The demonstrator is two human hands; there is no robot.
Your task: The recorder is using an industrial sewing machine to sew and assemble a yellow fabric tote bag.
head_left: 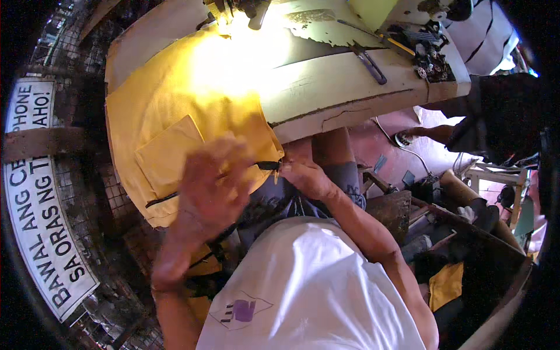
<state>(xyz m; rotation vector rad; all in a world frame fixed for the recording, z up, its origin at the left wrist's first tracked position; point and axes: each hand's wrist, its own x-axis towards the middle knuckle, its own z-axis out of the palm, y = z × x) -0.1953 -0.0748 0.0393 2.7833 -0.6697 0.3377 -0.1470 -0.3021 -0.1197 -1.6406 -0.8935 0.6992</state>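
Note:
A large piece of yellow cloth (140, 111) hangs over the near left edge of the sewing table. A squarish patch like a pocket (169, 150) lies on it, and a black strip (161, 200) runs near its lower edge. My right hand (308, 177) is closed in a pinch at the cloth's right corner, on the end of a short black strip (268, 165). My left hand (217, 178) is raised in front of the cloth, smeared by motion, so its fingers cannot be read. It covers the middle of the lower edge.
A bright lamp lights the sewing machine (239, 11) at the top. Thread snips (368, 63), a yellow-handled tool (398, 45) and small metal parts (431, 69) lie on the table (326, 81). Another person's arm (434, 133) reaches in at right. Yellow cloth (446, 286) lies lower right.

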